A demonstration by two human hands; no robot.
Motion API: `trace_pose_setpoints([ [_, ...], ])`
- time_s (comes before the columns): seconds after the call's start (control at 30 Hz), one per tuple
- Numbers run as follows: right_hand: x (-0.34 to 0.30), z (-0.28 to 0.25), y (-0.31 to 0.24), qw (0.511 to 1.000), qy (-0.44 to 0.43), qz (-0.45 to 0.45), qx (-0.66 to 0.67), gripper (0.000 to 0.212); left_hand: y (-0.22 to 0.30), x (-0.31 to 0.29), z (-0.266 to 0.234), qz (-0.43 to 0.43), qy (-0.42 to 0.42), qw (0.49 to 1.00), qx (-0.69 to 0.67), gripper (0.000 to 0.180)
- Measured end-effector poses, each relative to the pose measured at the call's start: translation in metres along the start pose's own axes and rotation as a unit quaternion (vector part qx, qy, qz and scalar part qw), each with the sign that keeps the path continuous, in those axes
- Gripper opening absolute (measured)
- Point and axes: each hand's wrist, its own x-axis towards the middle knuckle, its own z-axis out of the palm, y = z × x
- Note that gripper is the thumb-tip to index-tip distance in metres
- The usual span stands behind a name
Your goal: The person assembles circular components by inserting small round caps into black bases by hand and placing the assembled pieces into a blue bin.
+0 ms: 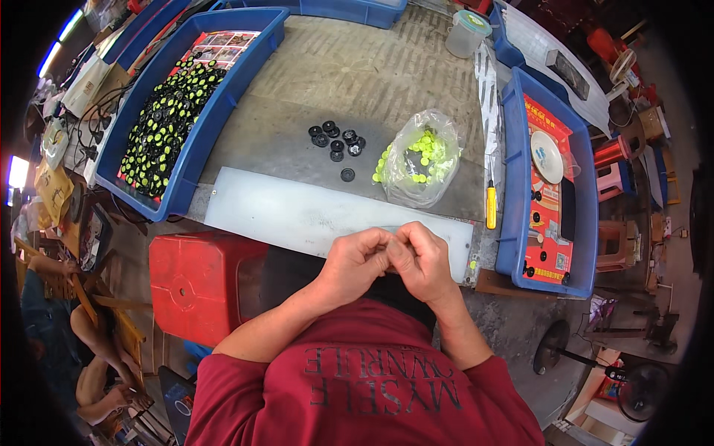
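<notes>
My left hand [352,269] and my right hand [425,266] meet over the near edge of a long white board [290,212]. Thumbs and fingers are pinched together, and whatever they hold is hidden between them. Beyond the board stands an open see-through plastic bag [424,182] with small yellow-green discs [425,149] in it, some at its left side. To the bag's left, several small black wheels [337,146] lie in a loose cluster, and a single black wheel [347,175] sits nearer the board.
At left, a blue tray [236,97] holds a heap of black wheels with yellow-green centres. At right, another blue tray [510,178] contains a white plate [547,157] and scattered black pieces. A yellow-handled tool [491,207], a lidded tub [468,36] and a red stool [195,281] are nearby.
</notes>
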Motion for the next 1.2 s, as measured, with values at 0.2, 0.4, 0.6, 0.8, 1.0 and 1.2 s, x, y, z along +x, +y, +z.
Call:
trace_pose_setpoints([
  [0.2,-0.001,0.006,0.004,0.984,0.009,-0.101,-0.143,0.033,0.005,-0.006,0.004,0.046,-0.003,0.988,0.15,0.005],
  [0.4,-0.001,0.008,0.006,0.981,0.022,-0.127,-0.142,0.035,0.005,-0.008,0.007,0.072,0.018,0.984,0.165,0.006],
  [0.6,0.001,0.011,0.007,0.982,0.031,-0.139,-0.125,0.034,0.007,-0.008,0.008,0.053,0.032,0.987,0.148,0.006],
  [0.8,0.0,0.014,0.008,0.989,0.023,-0.108,-0.1,0.032,0.013,-0.003,-0.001,0.043,-0.007,0.986,0.162,0.006],
  [1.0,-0.004,0.011,0.0,0.999,0.011,-0.025,-0.027,0.019,0.049,0.001,-0.041,0.118,0.067,0.957,0.256,0.014],
  [1.2,-0.01,0.005,0.012,0.999,0.027,-0.024,-0.037,0.018,0.101,0.005,-0.135,0.201,0.298,0.868,0.343,0.009],
])
